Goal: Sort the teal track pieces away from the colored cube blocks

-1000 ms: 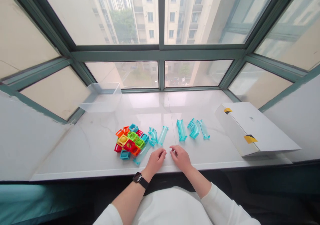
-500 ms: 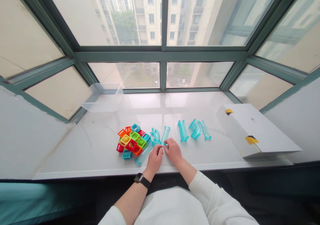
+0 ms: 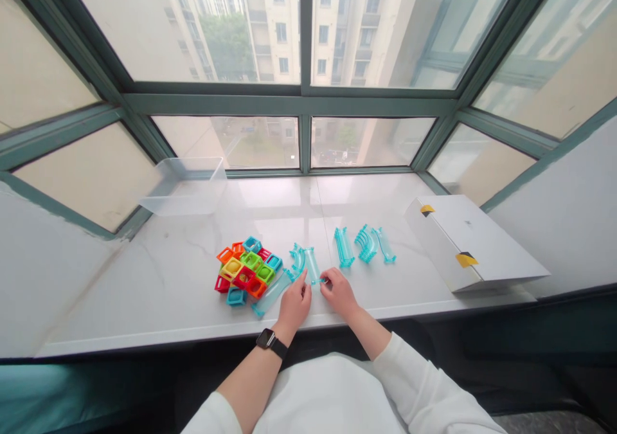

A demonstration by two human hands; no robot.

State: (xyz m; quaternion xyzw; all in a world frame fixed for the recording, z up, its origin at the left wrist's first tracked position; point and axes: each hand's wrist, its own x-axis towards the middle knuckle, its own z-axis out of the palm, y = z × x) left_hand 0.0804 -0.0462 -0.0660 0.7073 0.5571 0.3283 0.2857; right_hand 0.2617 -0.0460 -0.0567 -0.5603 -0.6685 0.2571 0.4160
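A straight, clear turquoise marble-run track piece (image 3: 312, 264) lies on the white sill. My right hand (image 3: 339, 292) has its fingertips closed at the near end of this piece. Just left of it, my left hand (image 3: 295, 303) holds nothing that I can see; its index finger is stretched towards the near end of a curved turquoise track piece (image 3: 299, 258). Whether that fingertip touches the curve is hard to tell. A longer straight track piece (image 3: 272, 294) slants beside my left hand, next to a pile of coloured plastic cube blocks (image 3: 245, 268).
More turquoise pieces lie to the right: straight tracks (image 3: 344, 247), nested curves (image 3: 367, 244) and a single slim piece (image 3: 386, 246). A clear plastic bin (image 3: 186, 204) stands at the back left. On the right sits a white box (image 3: 486, 244). Windows enclose the sill (image 3: 159, 305).
The view has shifted slightly. The straight track piece has swung, its near end now further right. My right hand has moved away from my left, whose index finger has straightened towards the curved piece.
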